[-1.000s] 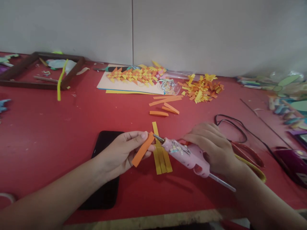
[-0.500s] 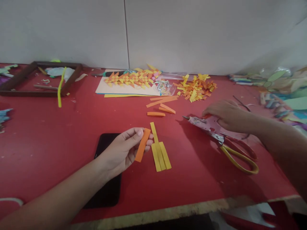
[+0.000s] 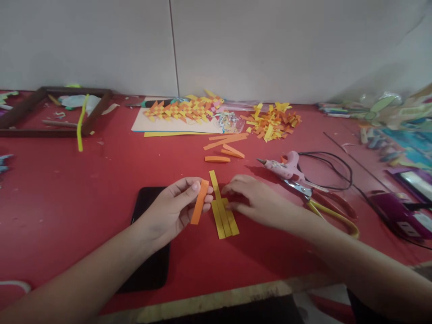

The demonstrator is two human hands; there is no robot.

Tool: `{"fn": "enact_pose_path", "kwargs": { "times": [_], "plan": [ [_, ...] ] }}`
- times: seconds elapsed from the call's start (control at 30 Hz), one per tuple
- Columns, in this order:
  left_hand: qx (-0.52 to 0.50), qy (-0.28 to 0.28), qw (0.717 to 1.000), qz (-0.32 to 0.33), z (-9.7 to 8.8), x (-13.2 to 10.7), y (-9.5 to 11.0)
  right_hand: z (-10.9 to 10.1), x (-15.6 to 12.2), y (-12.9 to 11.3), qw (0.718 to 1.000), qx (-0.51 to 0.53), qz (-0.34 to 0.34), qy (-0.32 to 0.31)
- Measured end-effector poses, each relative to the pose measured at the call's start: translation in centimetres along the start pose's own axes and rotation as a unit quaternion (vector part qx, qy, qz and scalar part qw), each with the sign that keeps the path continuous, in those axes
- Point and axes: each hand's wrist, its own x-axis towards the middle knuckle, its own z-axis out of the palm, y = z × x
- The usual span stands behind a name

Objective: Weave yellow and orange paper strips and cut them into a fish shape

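Note:
My left hand (image 3: 175, 208) pinches an orange paper strip (image 3: 199, 202) between thumb and fingers, just left of a small bunch of yellow paper strips (image 3: 222, 215) lying on the red table (image 3: 84, 189). My right hand (image 3: 259, 201) rests beside those yellow strips with its fingers stretched out, the fingertips touching their right edge. A pink glue gun (image 3: 283, 167) lies on the table to the right, apart from both hands, its nozzle pointing left.
Scissors with yellow and red handles (image 3: 332, 208) lie by the glue gun's black cord (image 3: 332, 168). A black phone (image 3: 148, 245) sits under my left wrist. Loose orange strips (image 3: 224, 148), a woven paper mat (image 3: 184, 110), paper scraps (image 3: 273, 120) and a wooden frame (image 3: 50, 112) lie farther back.
My right hand carried the glue gun away from the orange strip, set it down on the right and came back empty to the yellow strips. The left hand kept its strip.

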Motion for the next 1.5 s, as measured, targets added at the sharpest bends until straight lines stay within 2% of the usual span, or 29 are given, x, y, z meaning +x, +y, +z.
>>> {"fn": "enact_pose_path", "kwargs": {
  "times": [0.23,0.33,0.4,0.5,0.6,0.7,0.87,0.97,1.1,1.17,1.33,1.5],
  "plan": [
    [-0.003,0.006,1.000,-0.009,0.1,0.0,0.1,-0.4,0.2,0.7,0.999,0.046,0.012,-0.017],
    [-0.006,0.005,1.000,-0.014,0.1,0.0,0.1,-0.9,-0.1,0.8,0.991,0.131,0.033,-0.017],
    [-0.007,0.000,1.000,-0.016,0.0,0.0,-0.1,-1.2,-0.4,1.1,0.972,0.228,0.039,-0.027],
    [-0.004,-0.006,1.000,-0.019,-0.2,-0.1,-0.3,-1.6,-0.7,1.3,0.924,0.381,0.019,-0.031],
    [-0.004,-0.024,0.999,-0.021,-0.4,-0.2,-0.5,-1.4,-0.7,0.8,0.876,0.481,-0.003,0.050],
    [-0.007,-0.052,0.998,-0.028,-0.3,-0.3,-0.4,-0.8,-0.7,-0.4,0.847,0.517,-0.006,0.126],
    [0.004,-0.065,0.997,-0.034,-0.1,-0.4,-0.4,0.1,-0.8,-1.5,0.813,0.571,0.041,0.105],
    [0.012,-0.072,0.997,-0.035,-0.2,-0.4,-0.5,0.2,-0.8,-1.4,0.812,0.571,0.089,0.082],
    [0.013,-0.075,0.997,-0.032,-0.2,-0.3,-0.6,0.3,-0.6,-1.2,0.806,0.576,0.113,0.077],
    [0.013,-0.072,0.997,-0.032,-0.2,-0.2,-0.6,0.6,-0.5,-1.0,0.781,0.605,0.127,0.084],
    [0.027,-0.052,0.998,-0.031,-0.2,-0.1,-0.6,1.3,-0.1,-0.4,0.690,0.699,0.176,0.071],
    [0.024,-0.048,0.998,-0.030,-0.2,0.0,-0.6,1.1,0.3,-0.3,0.634,0.741,0.207,0.075]
  ]
}}
